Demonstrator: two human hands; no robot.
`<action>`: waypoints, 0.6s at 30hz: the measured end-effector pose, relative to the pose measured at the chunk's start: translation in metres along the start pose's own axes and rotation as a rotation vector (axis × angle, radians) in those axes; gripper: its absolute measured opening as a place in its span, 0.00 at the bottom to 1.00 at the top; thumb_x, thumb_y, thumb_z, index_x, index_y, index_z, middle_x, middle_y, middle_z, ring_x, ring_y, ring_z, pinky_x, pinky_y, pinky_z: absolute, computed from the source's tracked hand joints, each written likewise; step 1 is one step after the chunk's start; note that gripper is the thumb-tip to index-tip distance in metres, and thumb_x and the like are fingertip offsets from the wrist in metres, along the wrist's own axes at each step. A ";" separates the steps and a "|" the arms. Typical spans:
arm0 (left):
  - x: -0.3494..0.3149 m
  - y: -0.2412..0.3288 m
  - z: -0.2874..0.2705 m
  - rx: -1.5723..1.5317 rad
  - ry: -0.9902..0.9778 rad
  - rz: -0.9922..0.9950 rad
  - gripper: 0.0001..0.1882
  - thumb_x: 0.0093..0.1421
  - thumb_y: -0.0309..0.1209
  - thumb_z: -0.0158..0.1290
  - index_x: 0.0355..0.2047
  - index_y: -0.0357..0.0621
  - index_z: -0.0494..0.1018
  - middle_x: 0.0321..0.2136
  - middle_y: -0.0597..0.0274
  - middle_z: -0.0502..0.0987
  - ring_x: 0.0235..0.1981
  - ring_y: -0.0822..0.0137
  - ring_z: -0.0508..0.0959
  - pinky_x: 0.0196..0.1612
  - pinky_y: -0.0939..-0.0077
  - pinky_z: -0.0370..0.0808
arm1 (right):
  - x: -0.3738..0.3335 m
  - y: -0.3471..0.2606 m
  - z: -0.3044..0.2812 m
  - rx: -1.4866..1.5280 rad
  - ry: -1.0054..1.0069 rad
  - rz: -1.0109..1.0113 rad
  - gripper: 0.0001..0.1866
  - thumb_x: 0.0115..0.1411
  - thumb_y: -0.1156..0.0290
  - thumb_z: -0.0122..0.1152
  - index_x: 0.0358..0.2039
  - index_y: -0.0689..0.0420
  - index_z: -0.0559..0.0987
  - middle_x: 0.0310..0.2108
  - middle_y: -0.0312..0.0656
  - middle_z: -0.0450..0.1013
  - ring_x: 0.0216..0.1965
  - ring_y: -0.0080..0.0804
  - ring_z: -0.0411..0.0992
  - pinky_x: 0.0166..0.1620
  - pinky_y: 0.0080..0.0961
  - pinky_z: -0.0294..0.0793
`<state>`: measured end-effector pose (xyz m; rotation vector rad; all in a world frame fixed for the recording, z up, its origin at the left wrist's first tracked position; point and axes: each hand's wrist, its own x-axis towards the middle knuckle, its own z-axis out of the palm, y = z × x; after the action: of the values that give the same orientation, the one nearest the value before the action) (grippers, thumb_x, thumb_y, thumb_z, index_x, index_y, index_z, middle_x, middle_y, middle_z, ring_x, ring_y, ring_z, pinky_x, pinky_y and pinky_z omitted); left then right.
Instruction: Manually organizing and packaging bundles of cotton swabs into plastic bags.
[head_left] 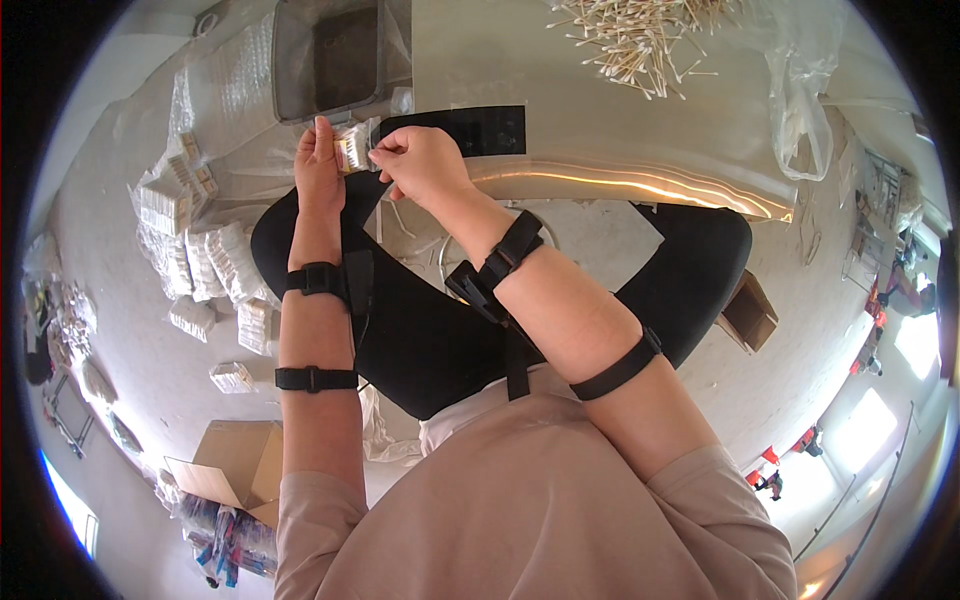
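Between my hands is a small clear plastic bag of cotton swabs (354, 148), held up above the near edge of the work surface. My left hand (318, 168) grips its left side, thumb pointing up and the other fingers mostly hidden. My right hand (425, 162) pinches the bag's right edge between thumb and fingertips. A heap of loose cotton swabs (650, 40) with pale sticks lies on the metal-topped table (600, 120) at the far right. Close behind my right hand is a flat black strip (495, 131) on the table.
A grey plastic bin (281, 70) stands beyond my left hand. Packed swab bundles (225, 262) are piled on the floor at left. An open cardboard box (215, 480) sits lower left, another brown box (748, 312) at right. A clear plastic bag (803, 100) hangs over the table's right end.
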<state>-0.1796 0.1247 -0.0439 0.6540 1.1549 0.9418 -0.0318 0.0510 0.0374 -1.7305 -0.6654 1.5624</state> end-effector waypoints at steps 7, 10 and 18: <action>-0.002 0.002 0.001 -0.017 -0.001 -0.002 0.13 0.65 0.42 0.52 0.30 0.47 0.70 0.22 0.73 0.73 0.21 0.82 0.70 0.26 0.85 0.68 | -0.001 -0.001 0.000 -0.001 -0.004 0.007 0.11 0.58 0.66 0.62 0.35 0.63 0.80 0.21 0.39 0.76 0.14 0.22 0.71 0.19 0.19 0.70; -0.001 0.002 -0.003 -0.019 -0.016 -0.002 0.13 0.65 0.42 0.52 0.31 0.47 0.70 0.24 0.71 0.74 0.24 0.81 0.72 0.28 0.83 0.70 | -0.001 -0.001 0.001 0.003 -0.003 0.008 0.11 0.58 0.67 0.62 0.35 0.63 0.80 0.21 0.39 0.76 0.14 0.22 0.71 0.18 0.19 0.69; 0.000 0.001 -0.006 -0.043 -0.034 0.009 0.13 0.65 0.42 0.52 0.33 0.45 0.70 0.27 0.69 0.75 0.27 0.78 0.75 0.31 0.81 0.73 | -0.001 -0.001 0.000 -0.004 -0.008 0.001 0.11 0.58 0.67 0.62 0.34 0.63 0.80 0.21 0.39 0.76 0.15 0.22 0.72 0.19 0.19 0.70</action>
<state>-0.1855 0.1247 -0.0445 0.6386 1.0994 0.9570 -0.0321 0.0512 0.0388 -1.7284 -0.6730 1.5705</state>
